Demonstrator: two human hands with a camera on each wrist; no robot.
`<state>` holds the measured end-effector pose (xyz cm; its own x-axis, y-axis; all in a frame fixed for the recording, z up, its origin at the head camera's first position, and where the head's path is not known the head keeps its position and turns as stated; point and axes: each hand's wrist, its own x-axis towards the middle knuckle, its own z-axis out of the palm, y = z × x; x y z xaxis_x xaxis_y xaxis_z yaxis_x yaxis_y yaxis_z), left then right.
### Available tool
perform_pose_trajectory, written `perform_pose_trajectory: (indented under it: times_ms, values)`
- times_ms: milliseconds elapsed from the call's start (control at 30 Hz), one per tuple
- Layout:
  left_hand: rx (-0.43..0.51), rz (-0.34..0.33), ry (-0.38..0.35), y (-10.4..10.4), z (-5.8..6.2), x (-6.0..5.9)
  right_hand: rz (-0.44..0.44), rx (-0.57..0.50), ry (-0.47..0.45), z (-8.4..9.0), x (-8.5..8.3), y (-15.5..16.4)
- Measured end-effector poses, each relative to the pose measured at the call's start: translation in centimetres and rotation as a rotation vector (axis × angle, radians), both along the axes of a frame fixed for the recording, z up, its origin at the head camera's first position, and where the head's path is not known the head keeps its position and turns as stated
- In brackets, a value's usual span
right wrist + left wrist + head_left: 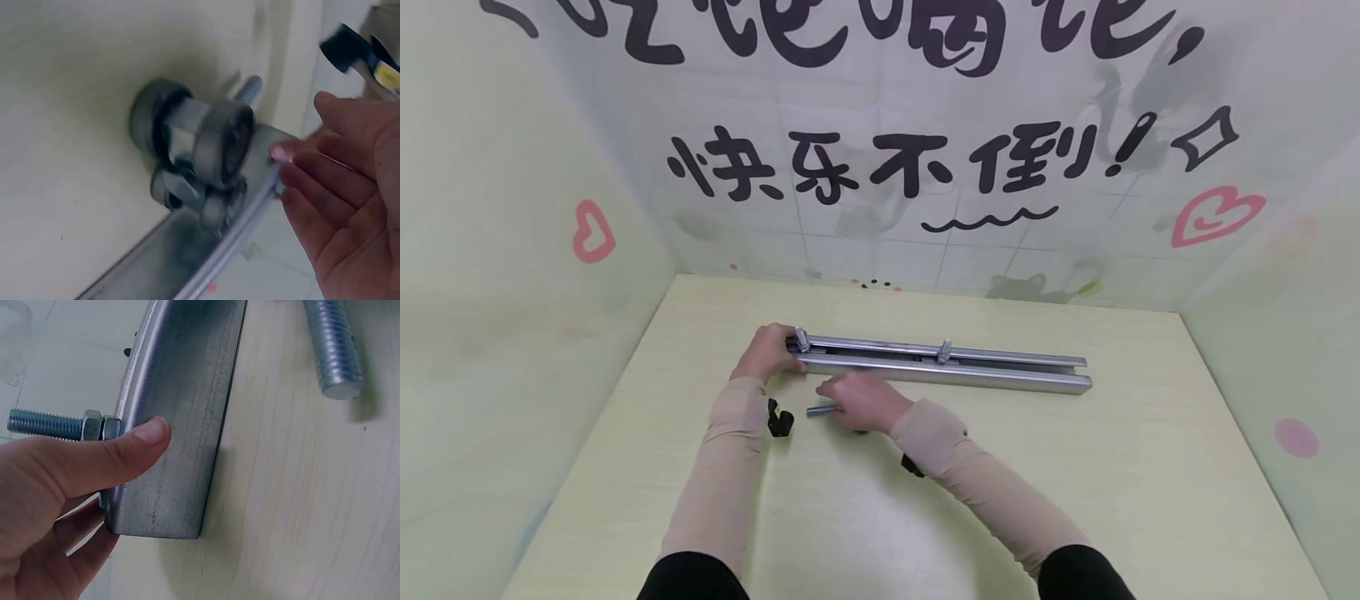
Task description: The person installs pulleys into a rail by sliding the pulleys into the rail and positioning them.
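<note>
A: So what's the setup? Pale wood table, long steel channel lying flat across it?

B: Yep. Looks heavy, rigid and slick, so I'd grab it by the ends. Left hand grips the near end, thumb curled on the side wall. Right hand is relaxed open over a loose threaded bolt, holding nothing.
</note>
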<state>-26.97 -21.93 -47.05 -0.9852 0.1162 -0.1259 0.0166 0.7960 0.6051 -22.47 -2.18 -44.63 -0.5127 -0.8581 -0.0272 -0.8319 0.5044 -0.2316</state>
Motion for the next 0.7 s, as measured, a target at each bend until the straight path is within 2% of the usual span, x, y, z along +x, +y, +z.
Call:
perform_pose_trajectory:
  times_ms: [167, 367, 700]
  values:
    - [-0.009, -0.005, 0.018, 0.0, -0.1, -0.1, 0.008, 0.068, 0.08, -1.8, 0.4, -1.6]
    - [-0.005, -0.003, 0.013, 0.0, -0.1, 0.0, -0.015, 0.16, 0.22, -3.0, 1.0, -2.8]
    - [0.007, -0.004, 0.015, 0.0, -0.2, -0.2, -0.109, 0.18, 0.366, -4.2, 1.2, -3.8]
